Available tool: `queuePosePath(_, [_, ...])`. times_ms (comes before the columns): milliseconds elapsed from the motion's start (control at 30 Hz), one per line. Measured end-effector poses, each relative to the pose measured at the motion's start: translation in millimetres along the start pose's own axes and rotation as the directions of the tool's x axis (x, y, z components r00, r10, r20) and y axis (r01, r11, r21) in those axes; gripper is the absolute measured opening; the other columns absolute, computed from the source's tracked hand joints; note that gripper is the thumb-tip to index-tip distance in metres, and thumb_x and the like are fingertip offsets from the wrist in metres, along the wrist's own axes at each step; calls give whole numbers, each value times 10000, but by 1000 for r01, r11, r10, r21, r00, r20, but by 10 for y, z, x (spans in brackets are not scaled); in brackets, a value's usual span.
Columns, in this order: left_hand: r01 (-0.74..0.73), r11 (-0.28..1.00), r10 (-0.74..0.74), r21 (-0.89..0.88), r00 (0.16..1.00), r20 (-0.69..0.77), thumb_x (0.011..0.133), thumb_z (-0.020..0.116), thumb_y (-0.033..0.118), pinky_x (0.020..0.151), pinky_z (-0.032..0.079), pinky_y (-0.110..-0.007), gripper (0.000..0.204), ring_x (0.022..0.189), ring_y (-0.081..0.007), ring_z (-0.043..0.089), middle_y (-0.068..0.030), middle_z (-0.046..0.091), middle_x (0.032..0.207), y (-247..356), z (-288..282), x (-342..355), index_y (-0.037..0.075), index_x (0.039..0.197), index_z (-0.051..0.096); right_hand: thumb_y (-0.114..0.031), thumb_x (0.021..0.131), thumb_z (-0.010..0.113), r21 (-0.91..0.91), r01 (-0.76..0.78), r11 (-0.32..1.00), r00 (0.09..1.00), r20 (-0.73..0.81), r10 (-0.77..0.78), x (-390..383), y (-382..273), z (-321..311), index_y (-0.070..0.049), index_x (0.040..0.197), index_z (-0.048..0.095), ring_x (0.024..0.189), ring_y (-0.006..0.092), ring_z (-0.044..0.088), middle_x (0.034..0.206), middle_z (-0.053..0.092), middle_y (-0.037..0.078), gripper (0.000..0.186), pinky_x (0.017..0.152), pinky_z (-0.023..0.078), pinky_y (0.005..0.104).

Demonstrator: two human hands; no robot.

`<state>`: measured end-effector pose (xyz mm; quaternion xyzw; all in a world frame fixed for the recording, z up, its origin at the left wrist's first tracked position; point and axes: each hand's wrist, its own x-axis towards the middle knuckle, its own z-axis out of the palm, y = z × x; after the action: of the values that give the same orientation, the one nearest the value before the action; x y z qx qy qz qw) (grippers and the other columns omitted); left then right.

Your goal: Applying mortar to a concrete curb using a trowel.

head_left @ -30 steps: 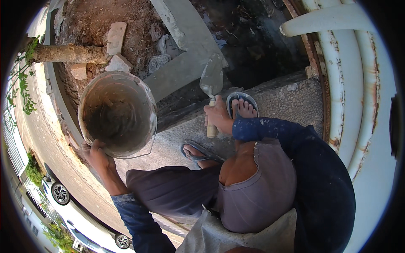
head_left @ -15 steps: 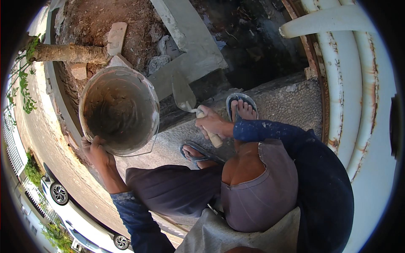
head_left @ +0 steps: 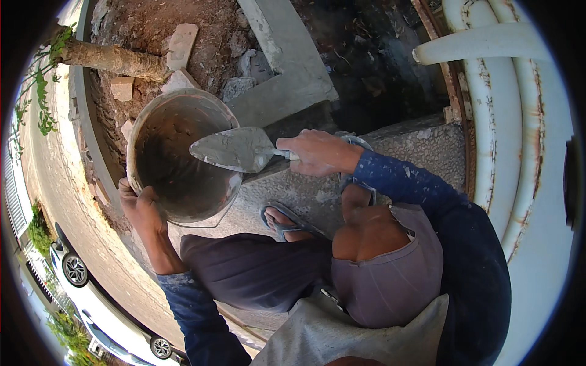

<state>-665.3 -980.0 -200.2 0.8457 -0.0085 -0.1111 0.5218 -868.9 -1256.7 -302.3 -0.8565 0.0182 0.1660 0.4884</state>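
Note:
My left hand [head_left: 144,209] grips the near-left rim of a round bucket [head_left: 234,189], its fingers hooked over the edge. Wet grey mortar [head_left: 168,174] coats the inside, and the bucket tilts so that its mouth faces me. In my right hand [head_left: 318,152] is a pointing trowel [head_left: 239,150], held by its handle, which the fingers mostly hide. The blade is smeared with grey mortar and lies flat-looking over the bucket's right rim, its tip above the opening. Whether the blade touches the rim I cannot tell.
Beyond the bucket runs a low, freshly rendered wall [head_left: 293,91], with a dark pit [head_left: 378,79] to its right. Reddish soil, brick pieces [head_left: 122,88] and a thin tree trunk [head_left: 116,59] lie at far left. White rusty pipes [head_left: 479,134] stand at right; a white car [head_left: 110,317] is parked lower left.
My right hand has lifted the trowel and swung it up and left, from beside my feet to over the bucket's rim. My left hand keeps its hold on the bucket.

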Motion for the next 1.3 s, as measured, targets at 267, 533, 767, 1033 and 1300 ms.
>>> queuePosePath(267, [-36, 998, 29, 46, 990, 141, 607, 420, -103, 511, 308, -190, 266, 560, -47, 369, 21, 474, 707, 51, -96, -91, 45, 805, 517, -144, 754, 627, -408, -71, 910, 993, 60, 104, 36, -237, -732, -48, 1057, 539, 872, 396, 605, 840, 634, 212, 330, 773, 467, 492])
queuePosePath(533, [-18, 995, 12, -96, 998, -64, 643, 424, -118, 511, 411, -210, 283, 566, -71, 477, -22, 538, 723, -95, -498, -105, 27, 863, 527, -130, 763, 609, -692, -302, 656, 940, -101, 326, -752, 504, -1456, -62, 1029, 550, 836, 394, 620, 890, 642, 180, 281, 722, 497, 478])
queuePosePath(767, [-48, 989, 67, 143, 989, -129, 657, 456, -98, 548, 380, -214, 227, 585, -71, 446, -8, 511, 706, -100, -465, -113, 15, 837, 536, -164, 830, 576, -842, -212, 497, 944, -44, 328, -1154, 932, -774, -52, 1057, 521, 727, 309, 650, 726, 637, 108, 259, 628, 515, 426])
queuePosePath(1033, [-74, 993, 85, 90, 989, -122, 667, 456, -113, 494, 369, -203, 242, 536, -70, 447, 4, 509, 668, -97, -384, -102, 46, 834, 525, -189, 904, 497, -917, -270, 295, 940, -184, 287, -688, 899, -395, -96, 944, 636, 730, 205, 676, 746, 668, 50, 172, 625, 536, 350])
queuePosePath(1300, [-153, 979, 155, 137, 988, -5, 650, 462, -69, 565, 357, -211, 164, 613, -63, 414, 4, 498, 696, -32, -299, -132, 14, 777, 524, -151, 857, 539, -894, -318, 317, 904, -185, 385, -212, 748, -401, -86, 903, 694, 803, 224, 698, 836, 709, 85, 174, 669, 551, 333])
